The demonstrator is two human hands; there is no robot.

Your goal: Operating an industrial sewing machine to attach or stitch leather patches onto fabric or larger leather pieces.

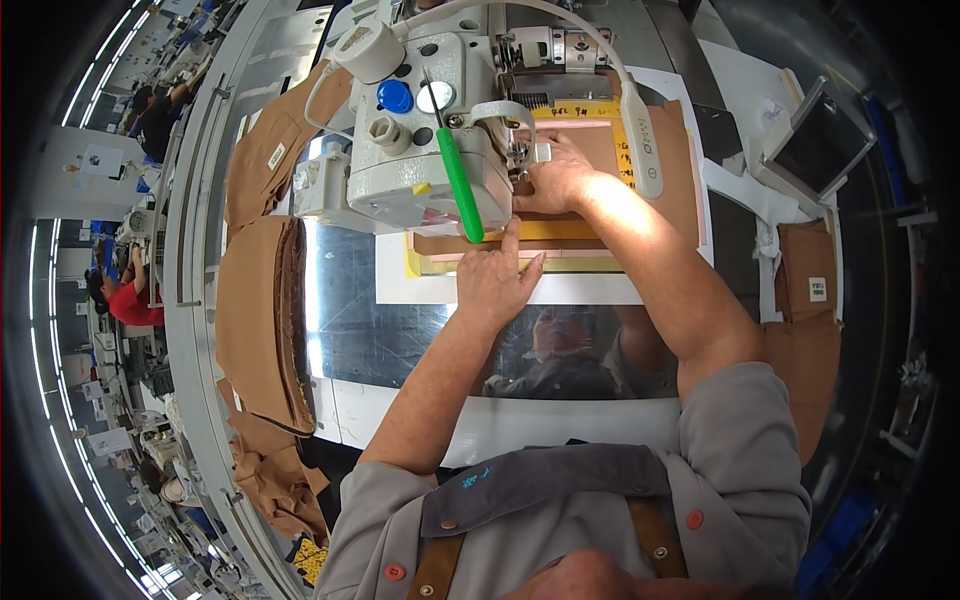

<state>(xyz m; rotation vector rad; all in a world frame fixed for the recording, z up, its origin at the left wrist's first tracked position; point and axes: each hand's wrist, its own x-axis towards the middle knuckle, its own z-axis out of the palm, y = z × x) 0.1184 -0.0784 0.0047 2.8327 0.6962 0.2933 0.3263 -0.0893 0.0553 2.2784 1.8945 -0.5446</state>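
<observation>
A white industrial sewing machine [415, 160] stands over a flat template with yellow borders [575, 231] and brown fabric [655, 150] in it. My left hand [497, 278] rests at the template's near edge, index finger stretched forward and thumb apart, holding nothing. Beside the needle area, my right hand [556, 178] lies on the brown fabric with its thumb spread from the fingers. The machine's presser parts hide some of its fingertips. White sheet material [410, 285] shows under the template. On the machine head leans a green-handled tool [460, 185] with a thin metal shaft.
Stacked brown fabric pieces [258, 320] lie left of the shiny metal plate [400, 335], with crumpled brown fabric [275, 480] nearer me. A white lamp on a flexible neck [640, 140] hangs right of the needle. At right are a dark screen [820, 135] and more brown fabric [808, 270].
</observation>
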